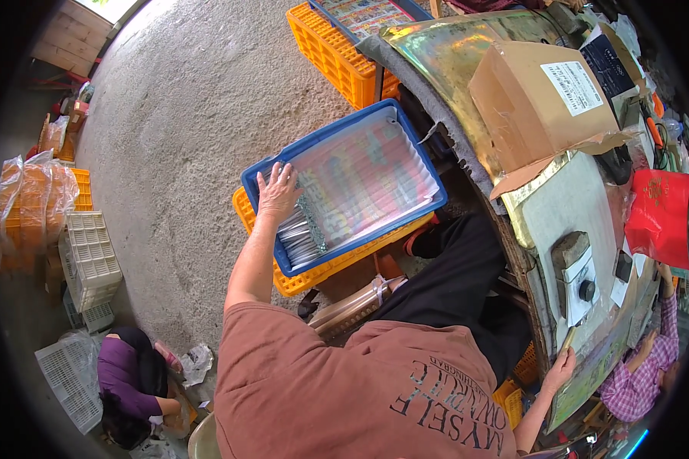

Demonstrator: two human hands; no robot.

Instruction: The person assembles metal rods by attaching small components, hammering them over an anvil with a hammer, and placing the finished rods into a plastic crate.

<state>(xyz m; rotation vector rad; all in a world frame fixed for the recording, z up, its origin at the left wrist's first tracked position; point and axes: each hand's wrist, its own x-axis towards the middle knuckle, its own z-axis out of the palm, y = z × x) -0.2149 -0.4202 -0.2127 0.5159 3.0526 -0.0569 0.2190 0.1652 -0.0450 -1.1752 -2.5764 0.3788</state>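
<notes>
Left hand lies flat with its fingers spread, pressing on a stack of thin packets in the blue tray. It holds nothing tight; it just rests on top, maybe to keep the packets from sliding. The tray sits in the middle of the frame, tilted on an orange crate, so the packets lean to the lower left end. A clear sheet covers the rest of the tray.

Right hand is far away, at the lower right of the frame. It touches the edge of the desk, and I cannot tell if its fingers are closed on anything.

On the desk sits a big cardboard box, a small grey block and a red bag. Another orange crate stands at the top of the frame. White baskets are stacked on the left. One person in purple crouches at the lower left, and another in a checked shirt sits at the lower right. The person's own black-clad leg lies between the tray and the desk.
</notes>
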